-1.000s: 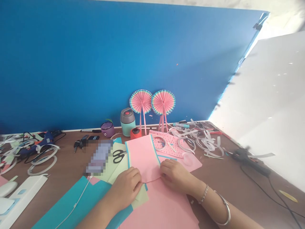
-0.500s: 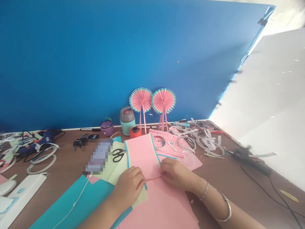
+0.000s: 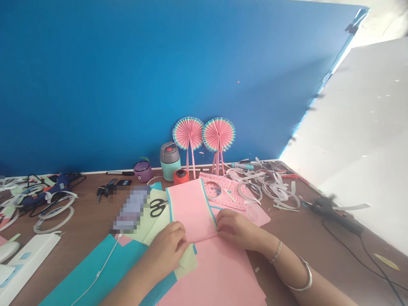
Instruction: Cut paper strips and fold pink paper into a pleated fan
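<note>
A pink paper sheet with teal side edges (image 3: 191,208) lies on the brown table, its near end curled up into a fold. My left hand (image 3: 167,250) pinches the fold's left corner with curled fingers. At the right corner, my right hand (image 3: 236,229) presses and grips the same fold; bracelets circle that wrist. Under the hands lie a larger pink sheet (image 3: 219,276), a pale green sheet (image 3: 186,263) and a teal sheet (image 3: 95,276).
Black scissors (image 3: 158,207) lie just left of the folded paper. Two pink paper fans (image 3: 204,136), a small flask (image 3: 170,160) and tape rolls (image 3: 213,189) stand behind it. A glue gun (image 3: 334,212) with cable lies at right; white paper strips (image 3: 274,187) are scattered.
Both hands have slid a little farther up the sheet, rolling its near edge over into a tighter fold. The view shifted slightly.
</note>
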Demonstrator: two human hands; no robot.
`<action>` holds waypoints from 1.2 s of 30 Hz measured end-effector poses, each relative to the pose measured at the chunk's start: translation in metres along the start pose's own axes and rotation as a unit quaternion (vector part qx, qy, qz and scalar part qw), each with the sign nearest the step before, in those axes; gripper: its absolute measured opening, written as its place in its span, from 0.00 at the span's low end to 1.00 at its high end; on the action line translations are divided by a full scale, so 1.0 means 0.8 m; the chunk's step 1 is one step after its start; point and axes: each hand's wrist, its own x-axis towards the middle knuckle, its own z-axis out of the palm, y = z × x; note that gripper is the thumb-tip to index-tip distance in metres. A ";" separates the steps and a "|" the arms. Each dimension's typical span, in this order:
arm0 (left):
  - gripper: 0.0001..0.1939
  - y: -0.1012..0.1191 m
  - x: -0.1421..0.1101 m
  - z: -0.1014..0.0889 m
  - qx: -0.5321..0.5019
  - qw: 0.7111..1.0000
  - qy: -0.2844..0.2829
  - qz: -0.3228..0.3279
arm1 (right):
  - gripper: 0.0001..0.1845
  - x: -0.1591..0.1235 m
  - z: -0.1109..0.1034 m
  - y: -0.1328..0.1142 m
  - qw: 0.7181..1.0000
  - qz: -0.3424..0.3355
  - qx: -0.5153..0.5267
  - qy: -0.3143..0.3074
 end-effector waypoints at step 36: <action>0.09 -0.005 0.007 -0.033 -0.017 0.980 -0.081 -0.181 | 0.08 0.014 0.017 0.004 0.988 0.127 0.076 0.038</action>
